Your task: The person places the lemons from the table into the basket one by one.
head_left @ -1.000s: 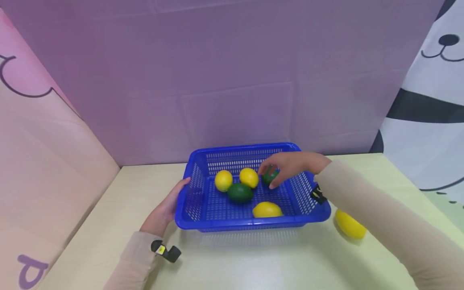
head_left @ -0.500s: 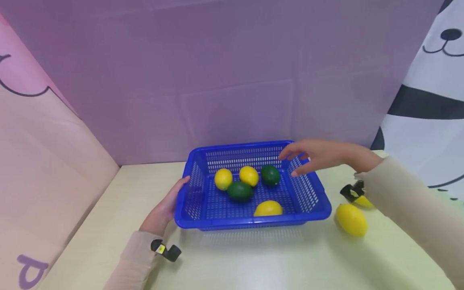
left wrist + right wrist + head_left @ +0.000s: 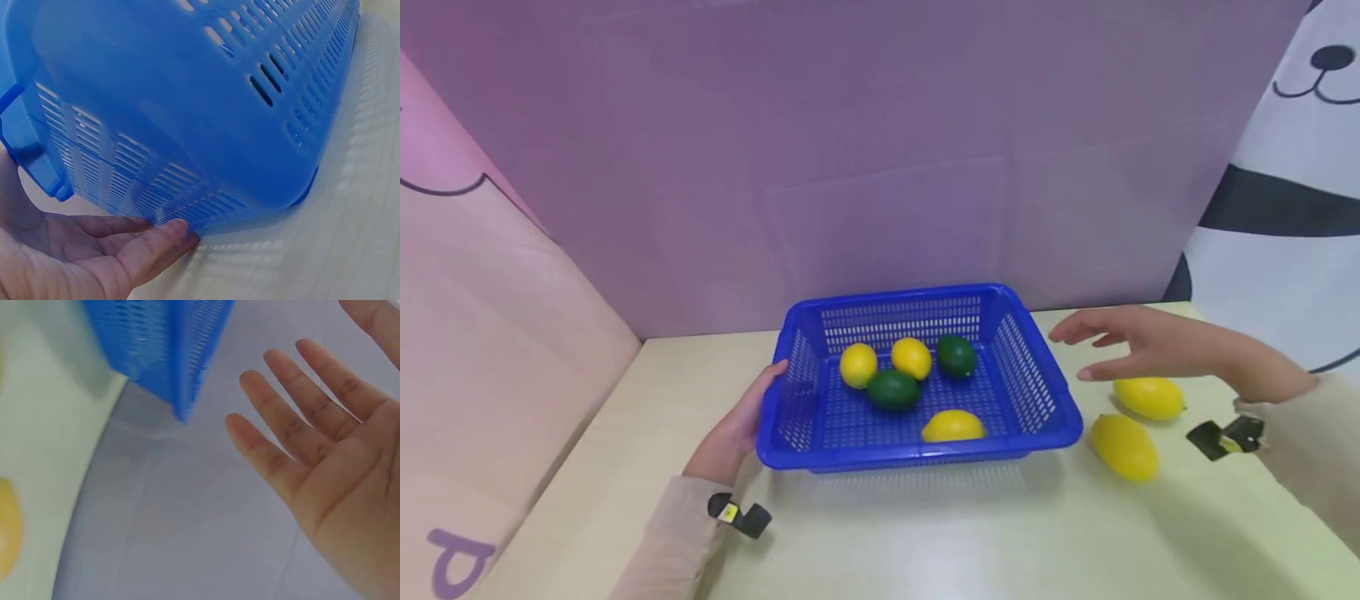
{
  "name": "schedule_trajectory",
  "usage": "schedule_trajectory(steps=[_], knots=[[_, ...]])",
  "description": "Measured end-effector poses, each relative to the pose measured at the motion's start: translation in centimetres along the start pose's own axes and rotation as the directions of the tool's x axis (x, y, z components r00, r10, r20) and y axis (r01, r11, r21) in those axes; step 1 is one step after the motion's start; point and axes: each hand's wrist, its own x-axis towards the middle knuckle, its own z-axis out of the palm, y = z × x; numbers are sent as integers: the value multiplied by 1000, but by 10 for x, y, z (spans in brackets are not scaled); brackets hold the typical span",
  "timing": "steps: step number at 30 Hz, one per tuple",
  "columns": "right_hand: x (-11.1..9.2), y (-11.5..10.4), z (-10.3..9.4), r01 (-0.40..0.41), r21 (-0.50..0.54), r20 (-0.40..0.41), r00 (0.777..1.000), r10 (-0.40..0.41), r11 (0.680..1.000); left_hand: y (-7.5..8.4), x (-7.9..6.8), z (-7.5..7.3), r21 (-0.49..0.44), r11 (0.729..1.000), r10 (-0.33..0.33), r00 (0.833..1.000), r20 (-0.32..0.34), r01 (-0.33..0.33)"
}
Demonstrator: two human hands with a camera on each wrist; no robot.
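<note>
A blue plastic basket (image 3: 917, 457) with slotted walls stands on the table in the head view. Inside it are three lemons, two side by side at the back left (image 3: 858, 366) (image 3: 912, 359) and one near the front wall (image 3: 953, 426), plus two dark green avocados (image 3: 893, 391) (image 3: 957, 357). My left hand (image 3: 741, 421) holds the basket's left side, thumb at the rim; in the left wrist view its fingers (image 3: 150, 250) lie against the outer wall. To the right of the basket, my right hand (image 3: 1138, 342) hovers with fingers spread and nothing in it; the right wrist view shows its bare palm (image 3: 356, 494).
Two more lemons (image 3: 1148, 397) (image 3: 1124, 447) lie on the pale table (image 3: 895, 542) right of the basket, below my right hand. A purple cloth (image 3: 880, 150) hangs behind the table. Printed panels stand at the left (image 3: 497, 350) and right (image 3: 1285, 275).
My right hand has moved from over the back-right avocado out of the basket to the right, above the loose lemons, uncovering them. The left hand has stayed at the basket.
</note>
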Motion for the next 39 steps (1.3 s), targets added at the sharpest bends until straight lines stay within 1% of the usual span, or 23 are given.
schedule_trajectory(steps=[5,8,11,14,17,21,27,29,35,39], knots=[[-14,13,14,-51,-19,18,999,52,999,0,0,0,3,1000,-2,1000,4,2],[-20,21,24,-79,-20,19,997,79,997,0,-1,0,5,1000,-9,1000,-9,9],[-26,29,35,-116,-46,8,993,116,992,0,-1,1,6,1000,-18,1000,-26,18],[-32,35,46,-152,-63,-15,988,151,986,0,0,2,4,1000,-26,999,-33,26],[-38,40,57,-181,-80,-63,982,176,980,-1,0,2,-2,1000,-27,999,-27,27],[-44,44,70,-195,-127,-118,977,180,973,0,-1,1,-6,1000,-26,999,-30,26],[-49,45,84,-264,-202,-150,960,236,943,1,0,1,7,1000,-6,1000,-28,7],[-50,46,88,-272,-214,-164,957,240,938,1,0,1,10,1000,-1,1000,-22,1],[-53,50,99,-253,-210,-217,954,208,944,0,0,1,4,1000,-6,999,-34,6],[-53,52,103,-278,-201,-231,945,230,939,0,0,1,-5,1000,-2,999,-36,2]])
